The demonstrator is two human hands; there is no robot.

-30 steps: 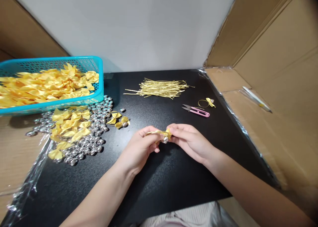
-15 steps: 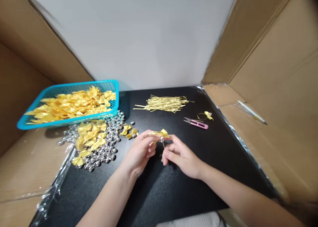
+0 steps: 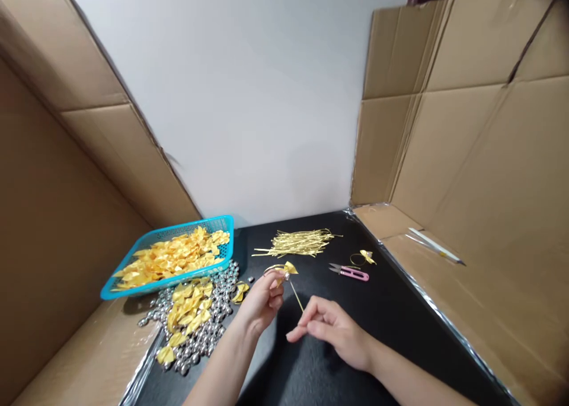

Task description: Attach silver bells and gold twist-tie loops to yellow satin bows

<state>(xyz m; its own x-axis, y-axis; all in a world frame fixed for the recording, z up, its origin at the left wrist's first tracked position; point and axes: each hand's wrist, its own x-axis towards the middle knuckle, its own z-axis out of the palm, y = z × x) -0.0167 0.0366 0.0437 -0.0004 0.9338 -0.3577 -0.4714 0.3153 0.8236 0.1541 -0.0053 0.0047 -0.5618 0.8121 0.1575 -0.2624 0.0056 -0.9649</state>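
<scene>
Between the thumb and fingers of my left hand (image 3: 261,305) is a yellow ribbon bow (image 3: 291,268), partly hidden by the fingertips. A silver bead (image 3: 287,277) sits against the bow. From the bead a thin gold twist tie (image 3: 296,295) runs straight down to my right hand (image 3: 341,333), whose curled fingers are closed on its lower end. More of the gold strip loops out above my left fingers. Close by on the left, another yellow bow (image 3: 240,291) lies on the black table (image 3: 275,364).
A blue basket (image 3: 169,280) of yellow bows stands left, with silver beads (image 3: 202,342) and loose bows (image 3: 191,311) before it. Gold ties (image 3: 302,243), pink snips (image 3: 351,272) and a finished-looking bow (image 3: 367,256) lie behind. A pen (image 3: 438,247) rests on cardboard at right.
My right hand has moved down and away from the bow, and the gold tie now stretches straight between both hands. The view has tilted upward. My left hand keeps its hold.
</scene>
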